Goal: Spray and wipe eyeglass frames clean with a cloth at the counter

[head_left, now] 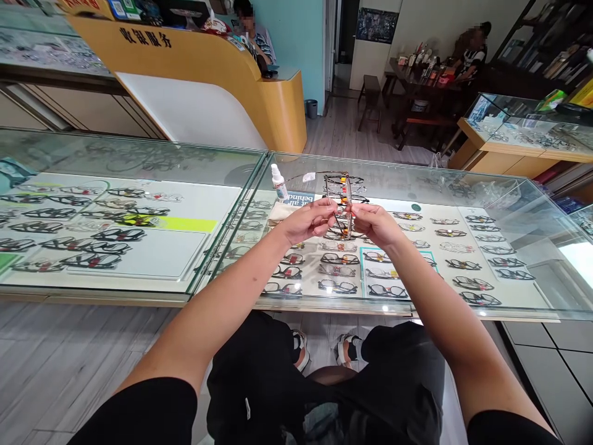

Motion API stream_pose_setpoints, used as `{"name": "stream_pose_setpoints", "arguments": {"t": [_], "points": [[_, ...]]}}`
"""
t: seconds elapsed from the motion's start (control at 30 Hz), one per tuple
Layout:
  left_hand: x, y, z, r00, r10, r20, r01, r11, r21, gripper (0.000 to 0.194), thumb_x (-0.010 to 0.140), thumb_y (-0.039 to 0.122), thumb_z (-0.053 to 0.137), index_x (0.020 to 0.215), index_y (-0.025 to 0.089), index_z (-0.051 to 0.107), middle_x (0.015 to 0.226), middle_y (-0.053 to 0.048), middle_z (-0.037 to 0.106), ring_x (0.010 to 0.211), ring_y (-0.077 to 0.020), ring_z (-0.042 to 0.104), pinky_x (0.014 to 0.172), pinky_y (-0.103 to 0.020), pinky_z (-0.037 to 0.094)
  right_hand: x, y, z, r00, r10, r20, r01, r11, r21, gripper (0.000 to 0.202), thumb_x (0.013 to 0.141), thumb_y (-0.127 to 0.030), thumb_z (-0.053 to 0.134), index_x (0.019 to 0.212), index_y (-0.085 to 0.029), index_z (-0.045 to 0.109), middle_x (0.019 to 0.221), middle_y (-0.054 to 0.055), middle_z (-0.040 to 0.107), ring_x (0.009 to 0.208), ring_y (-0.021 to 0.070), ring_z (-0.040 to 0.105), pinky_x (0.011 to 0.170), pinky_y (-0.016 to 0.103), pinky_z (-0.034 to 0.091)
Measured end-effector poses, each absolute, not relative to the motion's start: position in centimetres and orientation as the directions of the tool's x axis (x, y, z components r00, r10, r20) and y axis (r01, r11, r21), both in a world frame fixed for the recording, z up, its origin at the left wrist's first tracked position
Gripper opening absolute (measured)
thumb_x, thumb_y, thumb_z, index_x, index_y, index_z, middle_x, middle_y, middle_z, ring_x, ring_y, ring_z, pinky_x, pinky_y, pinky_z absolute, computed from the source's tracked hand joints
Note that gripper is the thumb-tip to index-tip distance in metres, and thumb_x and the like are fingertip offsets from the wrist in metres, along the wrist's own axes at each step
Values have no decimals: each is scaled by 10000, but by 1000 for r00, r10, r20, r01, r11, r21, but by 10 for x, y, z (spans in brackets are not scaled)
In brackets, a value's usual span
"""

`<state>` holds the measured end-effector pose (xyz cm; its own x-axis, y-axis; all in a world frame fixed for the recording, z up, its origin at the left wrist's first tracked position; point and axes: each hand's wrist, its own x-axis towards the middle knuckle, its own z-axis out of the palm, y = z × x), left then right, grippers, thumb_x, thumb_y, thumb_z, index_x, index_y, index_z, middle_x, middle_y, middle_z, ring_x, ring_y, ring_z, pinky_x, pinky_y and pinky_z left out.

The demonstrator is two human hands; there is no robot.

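Note:
Above the glass display counter (430, 309), a pair of thin-framed eyeglasses (347, 222) is raised between both hands. My left hand (310, 221) is closed, its thumb and fingertips pinching one part of the frame. Close beside it, my right hand (374, 224) pinches the other side, fingers pressed together. A white tag (309, 177) shows by one end of the eyeglasses. Just behind my left hand stand a small white spray bottle (278, 182) and a beige cloth (281, 213), which my hand partly covers. Exact finger contact is too small to make out.
Rows of eyeglasses (338, 285) lie inside the counter under glass. Another glass case (139, 259) adjoins on the left. Beyond are a yellow cashier desk (282, 111) with a person (259, 46), a bin (311, 109), and a second person (472, 59) at a dark table.

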<state>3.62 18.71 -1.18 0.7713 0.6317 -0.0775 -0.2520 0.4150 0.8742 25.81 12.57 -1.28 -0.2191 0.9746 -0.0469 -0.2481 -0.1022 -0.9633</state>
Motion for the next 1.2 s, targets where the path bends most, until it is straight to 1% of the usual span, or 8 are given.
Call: {"name": "stream_pose_setpoints", "arguments": {"t": [0.2,0.33,0.43,0.6,0.8,0.97,1.07,1.2], "points": [[37,188,-14,720,686,-105,-227,376,898,380,805,393,902,871,186,590,622,14,674,387,-51,482,415,-161,355,256,127,-15,-199,979,-45,-292,-103,-951,509,722,-589,967,955,-182,769,534,-124,240,545,93,142,595,301,127],[37,189,-15,687,719,-103,-228,348,909,371,786,374,881,852,197,562,641,13,689,404,-61,507,415,-165,349,257,127,-14,-174,984,-23,-326,-80,-942,503,720,-583,967,939,-188,747,537,-129,232,536,89,129,574,297,116],[37,192,-18,658,747,-99,-240,332,912,328,797,358,850,852,199,569,662,10,700,423,-68,535,419,-170,362,257,127,-11,-135,991,-7,-352,-55,-934,502,717,-573,967,940,-191,729,535,-138,213,523,86,114,558,298,105],[38,195,-19,589,802,-98,-290,322,901,249,797,305,804,843,197,585,655,17,687,448,-75,565,433,-178,390,258,128,-8,-44,999,-8,-387,-24,-922,498,721,-540,952,1006,-195,733,537,-146,169,518,97,92,533,302,108],[40,195,-13,480,866,-136,-361,337,869,218,801,266,773,837,198,569,655,24,685,517,-88,635,433,-158,358,263,131,-10,71,998,0,-414,29,-910,487,730,-539,934,1045,-229,729,556,-138,157,523,112,82,511,303,131],[42,196,-13,443,883,-155,-448,367,815,174,824,206,742,825,188,569,698,12,715,597,-90,708,433,-134,345,263,131,-10,177,984,-1,-432,76,-899,463,744,-527,924,1047,-238,728,558,-136,152,529,118,82,506,303,129],[41,196,-11,478,861,-173,-445,407,798,141,860,193,722,823,177,586,672,10,702,564,-90,695,419,-138,351,263,129,-5,144,989,21,-436,82,-896,441,751,-508,917,1042,-232,736,559,-132,166,533,116,83,507,300,125],[38,194,-10,569,801,-186,-371,452,812,151,920,222,731,843,165,615,643,6,685,522,-102,675,417,-154,390,263,124,6,49,996,79,-435,92,-896,410,760,-499,911,1015,-228,738,573,-122,175,536,117,105,503,292,152]]}}
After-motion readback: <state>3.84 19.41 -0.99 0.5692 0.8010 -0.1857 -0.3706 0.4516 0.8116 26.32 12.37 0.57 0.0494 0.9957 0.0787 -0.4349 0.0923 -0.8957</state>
